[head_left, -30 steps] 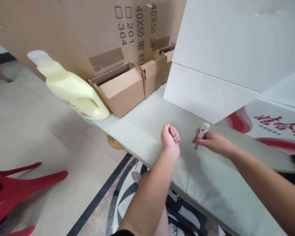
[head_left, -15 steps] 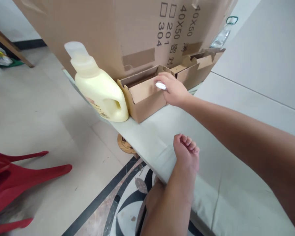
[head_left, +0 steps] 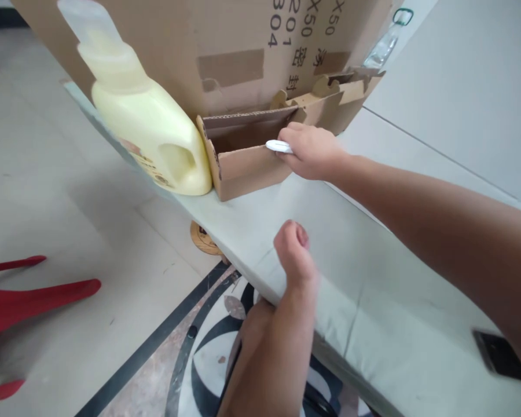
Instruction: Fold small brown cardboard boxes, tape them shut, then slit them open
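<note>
Head view, clock centred on frame: right hand [head_left: 310, 149]?

– At 1 to 2 o'clock. Fingers curled round a slim white tool [head_left: 279, 146], one end poking out toward 9. Hand's at the 3 o'clock end of the small carton [head_left: 252, 171], which sits at 12, top gaping.

Tool's other end?

– Hidden by the hand. Can't tell if it's sharp.

Left hand [head_left: 292, 249]?

– Between 4 and 5, loose fist over the pale covered surface [head_left: 395, 336]. Nothing visible in it; inside of the fist doesn't show.

Risks?

– Main one: yellow bottle [head_left: 165, 139], 10 o'clock, touching the carton's 9 o'clock end or just beside it, near the surface's edge. A shove on the carton toward 9 could tip it onto the floor [head_left: 91, 231].

Others?

– Carton looks light, so a pull on its wall could drag or skew it; left hand isn't bracing it. If the tool's hidden end is sharp, a slip could nick the cardboard or a finger. Dark flat object [head_left: 501, 353] near 4: well apart, low risk.
</note>
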Motion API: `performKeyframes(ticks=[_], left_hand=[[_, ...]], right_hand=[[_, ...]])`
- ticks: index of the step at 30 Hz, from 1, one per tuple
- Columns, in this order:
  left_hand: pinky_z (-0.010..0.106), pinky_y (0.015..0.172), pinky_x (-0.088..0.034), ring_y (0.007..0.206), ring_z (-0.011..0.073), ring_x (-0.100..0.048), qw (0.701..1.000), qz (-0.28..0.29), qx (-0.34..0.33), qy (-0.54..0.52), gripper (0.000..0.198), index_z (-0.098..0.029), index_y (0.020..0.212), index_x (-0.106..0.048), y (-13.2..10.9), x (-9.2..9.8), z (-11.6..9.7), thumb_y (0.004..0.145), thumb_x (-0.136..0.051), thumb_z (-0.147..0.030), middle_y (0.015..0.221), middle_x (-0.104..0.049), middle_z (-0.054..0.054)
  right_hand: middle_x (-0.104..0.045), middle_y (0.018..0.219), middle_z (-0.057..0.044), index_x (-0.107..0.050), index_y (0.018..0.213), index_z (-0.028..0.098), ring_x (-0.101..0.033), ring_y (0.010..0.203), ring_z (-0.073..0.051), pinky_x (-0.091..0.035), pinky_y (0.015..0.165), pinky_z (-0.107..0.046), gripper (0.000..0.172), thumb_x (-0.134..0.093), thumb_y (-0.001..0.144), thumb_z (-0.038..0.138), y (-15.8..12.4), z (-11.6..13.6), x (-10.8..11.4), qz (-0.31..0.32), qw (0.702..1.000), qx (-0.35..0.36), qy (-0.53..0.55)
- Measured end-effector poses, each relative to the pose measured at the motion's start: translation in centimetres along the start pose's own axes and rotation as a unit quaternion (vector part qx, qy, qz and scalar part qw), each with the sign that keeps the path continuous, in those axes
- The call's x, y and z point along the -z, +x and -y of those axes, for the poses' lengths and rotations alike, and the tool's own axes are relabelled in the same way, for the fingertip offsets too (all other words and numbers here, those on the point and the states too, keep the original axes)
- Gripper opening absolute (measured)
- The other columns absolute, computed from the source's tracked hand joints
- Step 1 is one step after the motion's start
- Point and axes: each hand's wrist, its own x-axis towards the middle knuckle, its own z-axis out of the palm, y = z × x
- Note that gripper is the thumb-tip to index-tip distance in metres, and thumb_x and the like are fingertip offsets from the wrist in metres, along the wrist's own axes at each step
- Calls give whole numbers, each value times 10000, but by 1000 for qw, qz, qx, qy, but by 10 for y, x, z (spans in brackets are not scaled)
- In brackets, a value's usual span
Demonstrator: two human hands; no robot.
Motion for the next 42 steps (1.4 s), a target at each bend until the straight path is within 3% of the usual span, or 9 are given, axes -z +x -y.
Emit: performKeyframes(ticks=[4,7,16,18,21,24,31,36,42], left_hand=[[314,518,-205,502,121,-288,963,40,-262,53,355,-203,554,-284,-25,8,-24,878,-424,-171,520,-256,-20],[310,501,-200,482,112,-246,937,60,-343,37,381,-190,558,-266,-43,3,-41,908,-416,-167,523,-234,-22],[312,506,-192,485,111,-253,901,274,-326,86,435,-192,543,-302,-88,-23,-10,930,-498,-213,521,-257,-24],[307,525,-253,515,122,-320,865,366,-299,166,406,-202,547,-380,-92,-29,1,931,-508,-236,536,-342,-17],[325,669,-424,663,164,-530,755,523,-245,310,286,-222,627,-587,-100,-39,19,908,-556,-265,653,-582,13],[383,862,-488,854,225,-637,682,601,-214,357,286,-239,680,-712,-110,-43,37,911,-571,-329,791,-696,51],[393,876,-536,939,231,-612,694,565,-243,373,256,-252,915,-796,-107,-39,74,923,-616,-435,1038,-625,89],[480,1162,-434,1293,290,-546,640,557,-319,422,401,-243,1026,-810,-100,-43,77,985,-541,-537,1369,-566,119],[436,969,-548,1117,251,-628,614,557,-330,450,459,-236,1148,-789,-116,-51,63,1047,-441,-518,1194,-657,110]], right_hand=[[-673,1001,-94,-563,975,218,-640,888,-264,-458,761,-370,88,-502,941,273,-62,27,31,47,996,-69,-20],[-704,954,-97,-565,932,219,-634,826,-253,-362,655,-343,77,-498,897,210,-130,45,54,85,989,-117,-39],[-759,940,-81,-657,969,238,-655,707,-229,-346,544,-315,212,-460,914,293,-376,56,86,16,940,-336,-54],[-770,953,-78,-673,979,242,-682,730,-235,-383,559,-321,227,-460,925,298,-419,64,88,0,928,-367,-60],[-781,973,-71,-695,983,250,-708,755,-235,-427,573,-323,221,-485,929,295,-467,84,89,-32,910,-409,-65],[-784,975,-71,-702,983,255,-727,789,-236,-469,603,-330,195,-521,913,273,-492,101,84,-72,901,-426,-38],[-780,960,-78,-702,991,244,-742,876,-238,-539,721,-350,197,-538,888,208,-497,105,71,-190,891,-410,53],[-748,877,-46,-711,979,234,-706,758,-190,-518,655,-315,183,-566,881,181,-494,92,81,-197,898,-383,93],[-718,854,2,-685,996,222,-659,679,-116,-484,591,-245,182,-583,884,122,-496,98,105,-167,903,-356,175]])
